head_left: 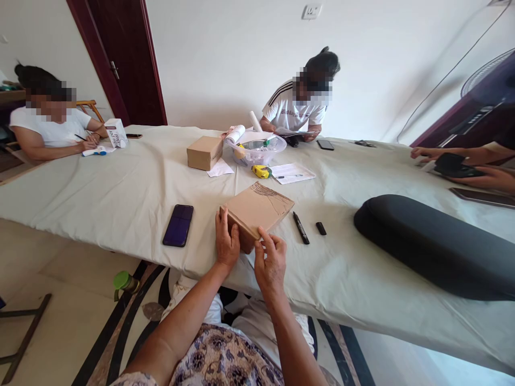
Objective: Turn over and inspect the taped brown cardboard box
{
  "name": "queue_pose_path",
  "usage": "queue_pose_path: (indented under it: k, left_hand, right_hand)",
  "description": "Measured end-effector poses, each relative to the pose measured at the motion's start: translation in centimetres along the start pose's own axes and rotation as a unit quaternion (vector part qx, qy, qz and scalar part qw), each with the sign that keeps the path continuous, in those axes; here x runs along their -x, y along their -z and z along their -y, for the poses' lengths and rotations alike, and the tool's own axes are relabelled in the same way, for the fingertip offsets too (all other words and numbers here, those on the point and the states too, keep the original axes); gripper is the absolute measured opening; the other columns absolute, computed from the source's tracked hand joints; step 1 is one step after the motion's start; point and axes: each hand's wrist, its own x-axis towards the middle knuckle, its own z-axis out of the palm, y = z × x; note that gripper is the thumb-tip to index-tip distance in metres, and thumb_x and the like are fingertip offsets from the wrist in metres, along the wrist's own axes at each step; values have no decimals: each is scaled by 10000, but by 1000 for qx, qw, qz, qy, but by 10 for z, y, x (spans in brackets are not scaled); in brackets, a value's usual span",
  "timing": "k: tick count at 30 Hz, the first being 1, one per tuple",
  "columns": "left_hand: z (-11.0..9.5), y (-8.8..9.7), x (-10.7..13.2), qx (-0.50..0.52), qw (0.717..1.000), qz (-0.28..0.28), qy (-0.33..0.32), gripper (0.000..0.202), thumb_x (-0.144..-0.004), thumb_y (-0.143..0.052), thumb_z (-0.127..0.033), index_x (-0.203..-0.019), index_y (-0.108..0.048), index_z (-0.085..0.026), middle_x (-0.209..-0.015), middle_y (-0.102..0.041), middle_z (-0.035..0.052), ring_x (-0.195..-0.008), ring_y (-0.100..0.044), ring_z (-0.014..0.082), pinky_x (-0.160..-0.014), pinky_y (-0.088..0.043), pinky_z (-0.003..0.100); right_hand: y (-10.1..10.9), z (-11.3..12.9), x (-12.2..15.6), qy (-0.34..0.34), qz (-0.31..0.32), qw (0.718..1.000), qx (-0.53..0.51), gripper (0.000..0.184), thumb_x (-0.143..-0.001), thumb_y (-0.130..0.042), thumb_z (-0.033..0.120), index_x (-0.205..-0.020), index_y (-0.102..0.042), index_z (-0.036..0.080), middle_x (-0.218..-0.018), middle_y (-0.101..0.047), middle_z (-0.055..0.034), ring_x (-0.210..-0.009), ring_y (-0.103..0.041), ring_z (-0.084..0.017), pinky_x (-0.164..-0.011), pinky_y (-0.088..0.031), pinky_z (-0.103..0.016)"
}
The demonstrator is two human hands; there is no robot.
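A flat brown cardboard box (259, 206) with dark pen lines drawn on its far corner rests near the front edge of the cloth-covered table (120, 193). My left hand (226, 241) grips the box's near left corner, fingers wrapped over the edge. My right hand (270, 260) pinches the near corner of the box lid between thumb and fingers. A black marker (300, 228) lies just right of the box, with its cap (321, 228) apart beside it.
A dark phone (178, 225) lies left of the box. Farther back stand a second cardboard box (204, 152), a clear bowl (257, 151), a yellow tape measure (261, 171) and papers. A long black cushion (434, 241) fills the right. Other people sit around the table.
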Motion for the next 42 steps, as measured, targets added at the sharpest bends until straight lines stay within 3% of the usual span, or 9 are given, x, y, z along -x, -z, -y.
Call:
queue_pose_path:
  k: [5,9,12,17,21,24,30,36,42]
  left_hand:
    - [0,5,3,-15,999,17,-23,667,-1003,-313,-584,-1517,-392,-168,-1686,-187,171,-1586,-105,287,-1267,-182,514]
    - [-1,5,6,-3,996,34,-83,734,-975,-314,-663,-1510,-393,-168,-1685,-151,204,-1577,-149,309,-1247,-212,540]
    - [-1,4,5,22,993,38,-112,751,-949,-378,-684,-1488,-404,-161,-1668,-197,223,-1566,-197,316,-1238,-240,536]
    - [0,4,2,57,994,63,-70,667,-979,-338,-649,-1457,-442,-195,-1638,-316,187,-1539,-290,276,-1246,-259,499]
    - [0,4,1,92,990,84,-64,653,-987,-333,-640,-1451,-452,-197,-1626,-351,172,-1524,-325,265,-1246,-274,475]
    - [0,4,1,96,989,88,-66,640,-988,-348,-634,-1435,-468,-191,-1626,-355,171,-1520,-335,264,-1241,-287,469]
    - [-2,6,-1,82,991,86,-55,642,-983,-329,-656,-1402,-517,-208,-1592,-423,147,-1510,-356,255,-1242,-288,449]
    - [-4,7,0,91,991,85,-52,625,-985,-339,-649,-1397,-521,-216,-1575,-450,137,-1490,-391,259,-1234,-307,448]
    - [-10,6,-7,113,988,108,-11,656,-987,-332,-655,-1458,-473,-222,-1566,-470,114,-1497,-380,239,-1249,-287,416]
  right_hand:
    - [1,8,-4,17,49,998,22,377,-989,-493,451,-1211,-719,247,-931,-679,-85,-859,-644,-228,-807,-553,-380]
    - [-2,14,-8,10,76,997,22,386,-1008,-446,429,-1195,-726,240,-1024,-750,-108,-913,-696,-246,-839,-562,-386]
    - [-6,18,-11,22,107,994,10,412,-1007,-391,358,-1226,-709,216,-1083,-763,-122,-951,-721,-254,-854,-581,-403]
    - [-5,21,-19,33,156,987,-17,394,-980,-432,380,-1212,-716,234,-1153,-766,-97,-1025,-735,-253,-881,-587,-390]
    - [3,18,-26,-16,161,987,11,382,-957,-498,513,-1150,-732,281,-930,-800,-44,-803,-753,-235,-711,-561,-329]
    - [6,11,-32,-45,136,988,63,453,-931,-497,620,-1127,-733,287,-736,-763,-22,-636,-706,-225,-588,-470,-298]
    - [34,-13,-46,-89,41,989,114,604,-858,-487,776,-1066,-744,270,-645,-705,-24,-561,-620,-216,-562,-363,-296]
    - [76,-47,-58,-158,-95,976,112,665,-818,-560,728,-1167,-703,180,-759,-693,-57,-683,-607,-231,-698,-436,-358]
    - [65,-84,-41,-216,-51,974,-36,585,-817,-519,685,-1034,-684,167,-912,-693,-82,-784,-612,-227,-736,-510,-384]
